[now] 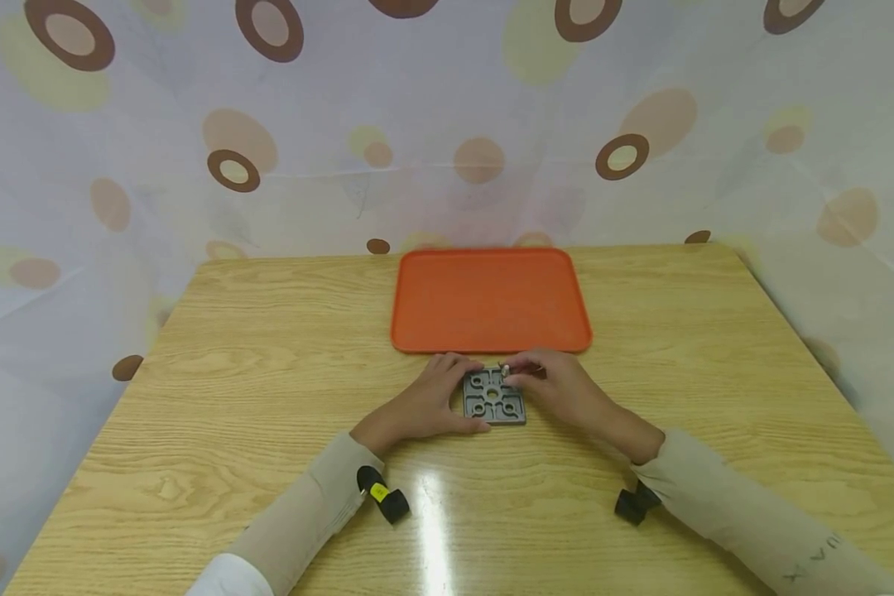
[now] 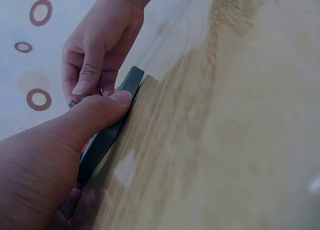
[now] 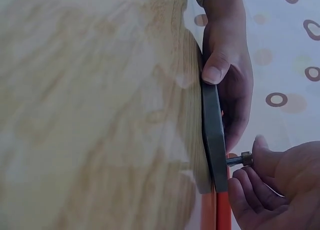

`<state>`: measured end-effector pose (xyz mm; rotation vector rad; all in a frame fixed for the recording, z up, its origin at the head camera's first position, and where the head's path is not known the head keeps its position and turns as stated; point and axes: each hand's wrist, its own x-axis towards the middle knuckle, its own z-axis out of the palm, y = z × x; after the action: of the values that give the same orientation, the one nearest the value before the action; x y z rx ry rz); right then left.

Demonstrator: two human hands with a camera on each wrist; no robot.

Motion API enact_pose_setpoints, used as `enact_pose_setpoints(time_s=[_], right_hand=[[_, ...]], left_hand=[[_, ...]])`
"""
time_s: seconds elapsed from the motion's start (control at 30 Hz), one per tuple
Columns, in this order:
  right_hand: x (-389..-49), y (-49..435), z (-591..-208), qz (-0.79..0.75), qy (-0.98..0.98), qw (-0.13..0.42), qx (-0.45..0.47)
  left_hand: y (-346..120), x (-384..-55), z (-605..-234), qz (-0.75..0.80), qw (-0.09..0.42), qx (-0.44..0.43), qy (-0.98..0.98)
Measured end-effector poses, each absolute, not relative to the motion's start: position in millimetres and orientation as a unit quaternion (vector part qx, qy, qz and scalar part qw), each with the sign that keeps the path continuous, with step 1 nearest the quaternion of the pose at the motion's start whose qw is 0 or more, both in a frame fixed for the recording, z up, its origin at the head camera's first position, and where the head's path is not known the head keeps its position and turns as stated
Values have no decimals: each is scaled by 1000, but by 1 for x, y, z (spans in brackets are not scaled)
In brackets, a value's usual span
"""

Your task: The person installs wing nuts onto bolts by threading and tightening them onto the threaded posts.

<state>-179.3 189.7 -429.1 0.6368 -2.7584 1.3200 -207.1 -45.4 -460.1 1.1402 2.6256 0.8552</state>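
A square grey metal plate [image 1: 493, 407] with round bosses and a central hole lies flat on the table. My left hand [image 1: 434, 400] grips it along the left side, thumb on the near edge and fingers at the far edge. At the far right corner my right hand [image 1: 566, 389] pinches a small metal bolt [image 1: 505, 371]. Seen from the right wrist, the bolt [image 3: 239, 159] stands upright to the plate [image 3: 214, 132], its threaded end at the plate face and its head at my fingertips. Whether the thread sits in a hole cannot be seen.
Just beyond the plate lies an orange tray [image 1: 492, 302] on the wooden table [image 1: 283, 348]. A patterned curtain [image 1: 432, 108] hangs behind the table and along both sides. Each sleeve carries a black strap-on device [image 1: 395, 506] near the wrist.
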Motion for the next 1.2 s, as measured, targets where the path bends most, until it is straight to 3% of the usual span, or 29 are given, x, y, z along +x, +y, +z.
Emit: enact_pose_setpoints(time_s=[0.77,1.2], right_hand=[[-181,186,-431,457,-869,9,191],[-179,194,-433,411,-890,55,192]], left_hand=[[-46,-210,-464,280,66,384,878],[-45,-210,-464,278,76,383,878]])
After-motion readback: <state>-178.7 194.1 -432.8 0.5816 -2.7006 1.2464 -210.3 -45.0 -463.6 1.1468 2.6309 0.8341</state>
